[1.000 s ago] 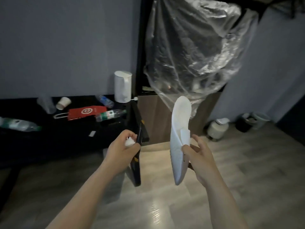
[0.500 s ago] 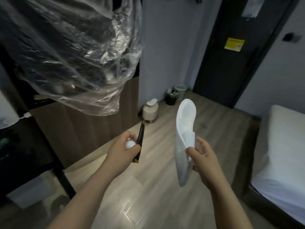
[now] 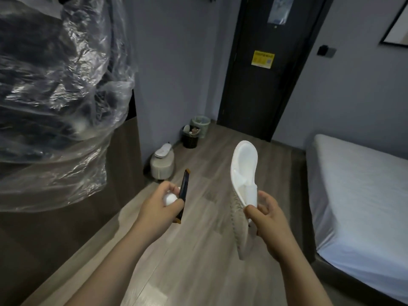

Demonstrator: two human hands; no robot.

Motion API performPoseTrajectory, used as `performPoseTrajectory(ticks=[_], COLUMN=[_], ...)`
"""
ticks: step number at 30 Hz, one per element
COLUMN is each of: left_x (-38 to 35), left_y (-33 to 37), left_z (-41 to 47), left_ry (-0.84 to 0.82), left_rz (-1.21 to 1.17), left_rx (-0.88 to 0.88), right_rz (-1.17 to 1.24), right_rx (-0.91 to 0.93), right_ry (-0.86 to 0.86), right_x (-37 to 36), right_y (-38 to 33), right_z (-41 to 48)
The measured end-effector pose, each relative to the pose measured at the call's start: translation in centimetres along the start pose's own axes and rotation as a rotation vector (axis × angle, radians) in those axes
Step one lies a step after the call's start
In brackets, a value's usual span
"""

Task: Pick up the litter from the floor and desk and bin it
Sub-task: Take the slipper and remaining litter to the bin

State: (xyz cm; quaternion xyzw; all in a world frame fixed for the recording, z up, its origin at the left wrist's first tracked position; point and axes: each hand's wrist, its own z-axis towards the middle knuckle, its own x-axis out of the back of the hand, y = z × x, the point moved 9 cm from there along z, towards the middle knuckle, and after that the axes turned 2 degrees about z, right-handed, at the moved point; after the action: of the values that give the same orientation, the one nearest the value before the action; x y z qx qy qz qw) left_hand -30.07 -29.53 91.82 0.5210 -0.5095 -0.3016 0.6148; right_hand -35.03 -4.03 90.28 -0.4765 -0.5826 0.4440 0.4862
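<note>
Wood-plank floor (image 3: 198, 257) stretches out under both your hands toward a dark door (image 3: 265, 91) with a yellow sticker (image 3: 262, 59), far beyond your right hand. A bed (image 3: 364, 195) with a white sheet lies to the right of that hand, and crinkled clear plastic sheeting (image 3: 55, 96) hangs up and to the left of your left hand.

Your left hand (image 3: 157, 205) is clenched round a small white wad (image 3: 170, 198) and also grips a thin dark packet (image 3: 184, 184), held on edge, with orange at its ends. Your right hand (image 3: 268, 217) pinches a white slipper (image 3: 244, 171) by its strap between thumb and fingers; the slipper stands upright in the air, with its sole turned toward your left hand.

Beyond your left hand, against the wall, sits a pale round container (image 3: 162, 167). Farther on, a black bin (image 3: 190, 138) holding some litter touches a greenish bin (image 3: 201, 127).
</note>
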Motion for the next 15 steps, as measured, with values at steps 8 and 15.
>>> performPoseTrajectory(ticks=[8, 15], left_x=[-2.7, -6.7], left_y=[0.9, 2.9], left_z=[13.1, 26.1], left_ry=[-0.087, -0.076], left_rz=[0.026, 0.067], left_rx=[-0.004, -0.025], right_rz=[0.030, 0.058], right_rx=[-0.043, -0.051], right_ry=[0.067, 0.065], right_x=[-1.1, -0.9], right_y=[-0.9, -1.4], right_z=[11.3, 25.6])
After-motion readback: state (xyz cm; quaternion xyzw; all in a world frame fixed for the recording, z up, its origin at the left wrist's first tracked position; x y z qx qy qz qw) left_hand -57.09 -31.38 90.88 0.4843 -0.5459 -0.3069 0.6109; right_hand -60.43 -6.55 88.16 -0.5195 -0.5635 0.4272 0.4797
